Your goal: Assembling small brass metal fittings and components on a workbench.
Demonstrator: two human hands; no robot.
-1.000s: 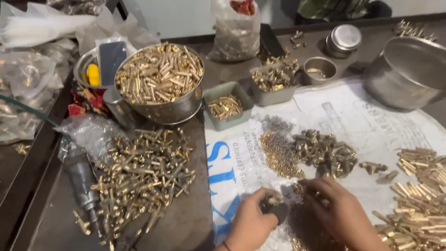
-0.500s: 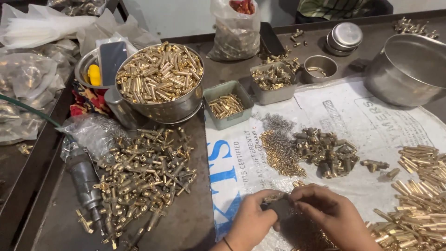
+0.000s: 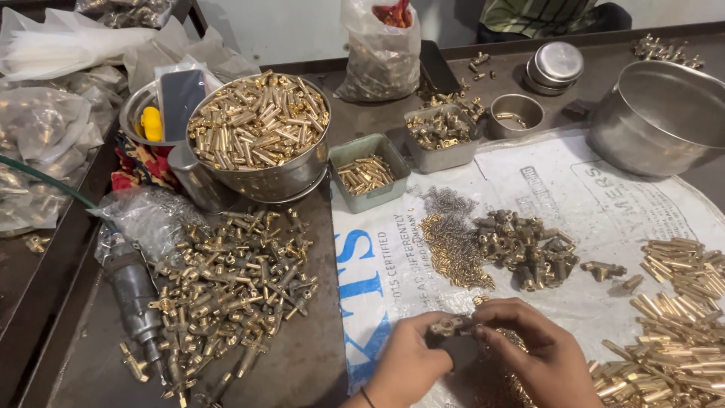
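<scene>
My left hand point(image 3: 408, 364) and my right hand point(image 3: 540, 355) meet at the bottom middle, both pinching one small brass fitting point(image 3: 445, 326) between their fingertips. Under my right hand lies a heap of small brass parts, mostly hidden. A pile of brass fittings point(image 3: 529, 245) and a patch of tiny brass screws and springs point(image 3: 453, 242) lie just beyond my hands on the white printed sack point(image 3: 544, 181). Brass tubes point(image 3: 676, 317) are heaped at my right.
A steel bowl of brass tubes point(image 3: 260, 132) stands at the back left, with a heap of T-shaped brass parts point(image 3: 234, 287) and a pneumatic tool point(image 3: 132, 291) before it. Two small trays point(image 3: 370, 172) point(image 3: 440, 136), a large steel pot point(image 3: 661, 117), plastic bags and small tins sit behind.
My hands have drawn slightly toward the near edge and closed together around the small fitting. Everything else on the table is unmoved.
</scene>
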